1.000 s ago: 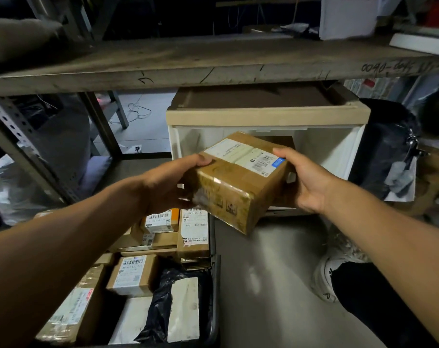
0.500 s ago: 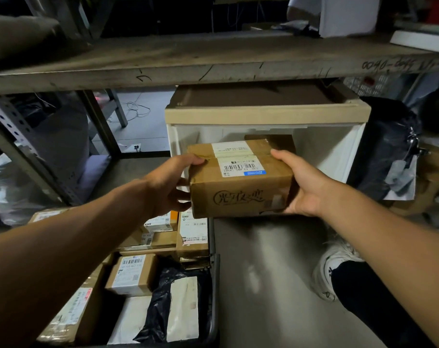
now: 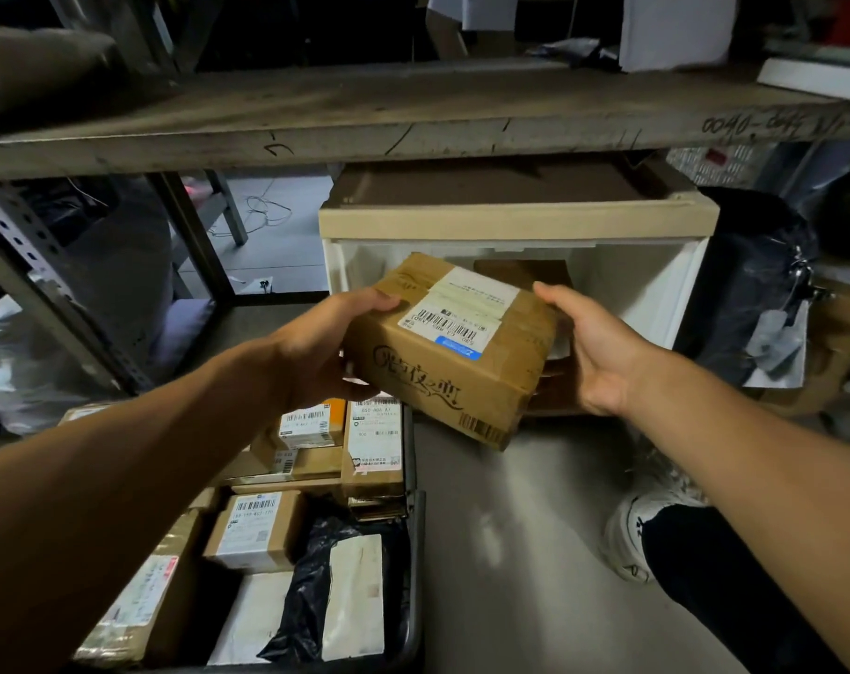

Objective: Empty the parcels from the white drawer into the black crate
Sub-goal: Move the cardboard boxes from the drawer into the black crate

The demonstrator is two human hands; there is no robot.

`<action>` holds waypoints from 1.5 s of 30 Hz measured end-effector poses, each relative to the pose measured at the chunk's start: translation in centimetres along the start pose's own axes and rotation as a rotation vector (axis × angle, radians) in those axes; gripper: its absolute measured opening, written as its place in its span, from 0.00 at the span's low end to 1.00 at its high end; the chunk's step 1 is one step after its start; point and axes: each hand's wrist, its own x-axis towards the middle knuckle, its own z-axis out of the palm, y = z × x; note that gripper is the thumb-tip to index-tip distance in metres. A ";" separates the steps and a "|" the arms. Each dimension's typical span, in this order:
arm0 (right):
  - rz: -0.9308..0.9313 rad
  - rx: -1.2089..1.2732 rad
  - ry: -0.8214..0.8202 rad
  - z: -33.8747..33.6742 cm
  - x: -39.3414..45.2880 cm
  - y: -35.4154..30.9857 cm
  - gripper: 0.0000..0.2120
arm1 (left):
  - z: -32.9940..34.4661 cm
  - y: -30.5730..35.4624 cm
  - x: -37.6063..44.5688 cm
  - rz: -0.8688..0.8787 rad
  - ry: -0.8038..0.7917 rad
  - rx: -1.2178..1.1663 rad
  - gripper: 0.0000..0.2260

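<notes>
- Black crate [image 3: 415,566], lower left of the frame: labelled parcels [image 3: 255,530].
- White drawer [image 3: 656,284], centre: another brown parcel behind.
- Left hand [image 3: 316,355] and right hand [image 3: 602,352], each grip clamped on the cardboard parcel [image 3: 454,347].
- Wooden shelf [image 3: 364,119] above.

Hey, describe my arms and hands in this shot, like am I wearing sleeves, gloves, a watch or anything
Both forearms are bare right to the frame edge: no sleeves show. The left hand and right hand wear no gloves, and no rings, watch or wristband are visible on the sides facing the camera. Lower right, a dark trouser leg and a white sneaker show.
</notes>
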 end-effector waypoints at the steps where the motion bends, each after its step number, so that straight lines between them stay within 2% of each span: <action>1: 0.003 0.017 0.006 0.1 0.1 0.0 0.23 | 0.0 0.0 0.0 0.005 0.006 -0.006 0.16; 5: 0.021 0.106 0.003 0.5 0.3 0.2 0.24 | 0.5 -0.2 -0.1 0.074 0.082 -0.111 0.18; 7: 0.022 0.135 -0.003 0.7 0.4 0.4 0.24 | 0.9 -0.5 -0.2 0.065 0.037 -0.085 0.17; 10: 0.068 0.021 -0.062 0.7 0.3 0.6 0.27 | 1.6 -1.1 -0.4 0.018 -0.056 0.014 0.16; 14: 0.095 -0.125 -0.146 0.7 -0.5 0.9 0.31 | 2.0 -1.1 -0.5 0.017 -0.033 0.037 0.12; 16: 0.056 -0.132 -0.119 0.5 -0.6 0.8 0.33 | 1.6 -0.7 -0.5 0.031 -0.024 0.043 0.13; 20: -0.034 -0.061 -0.071 0.9 -0.7 0.4 0.21 | 1.0 -0.4 -0.5 0.058 -0.092 0.005 0.14; 25: -0.062 0.021 0.038 1.0 -0.2 0.4 0.24 | 1.4 -0.2 -0.9 0.067 -0.153 0.039 0.12; 28: -0.067 0.050 0.078 1.0 -0.4 0.3 0.21 | 1.3 -0.5 -0.5 0.069 -0.089 -0.040 0.17; 31: -0.085 0.127 0.100 0.6 -0.5 0.4 0.16 | 0.9 -1.2 -0.4 0.032 0.030 0.001 0.24; 35: -0.108 0.170 0.074 0.5 -0.8 0.9 0.10 | 1.5 -2.3 -0.6 0.034 -0.022 -0.048 0.20; 38: -0.100 0.163 0.058 0.0 -0.8 1.1 0.12 | 2.1 -2.7 -0.6 0.089 0.044 -0.180 0.20; 41: -0.082 0.082 0.073 -0.7 -0.6 1.2 0.17 | 1.8 -2.7 -0.6 0.137 0.114 -0.182 0.23; 45: -0.073 -0.014 0.039 -0.8 -0.4 1.7 0.17 | 1.2 -2.5 -0.6 0.172 0.238 -0.184 0.22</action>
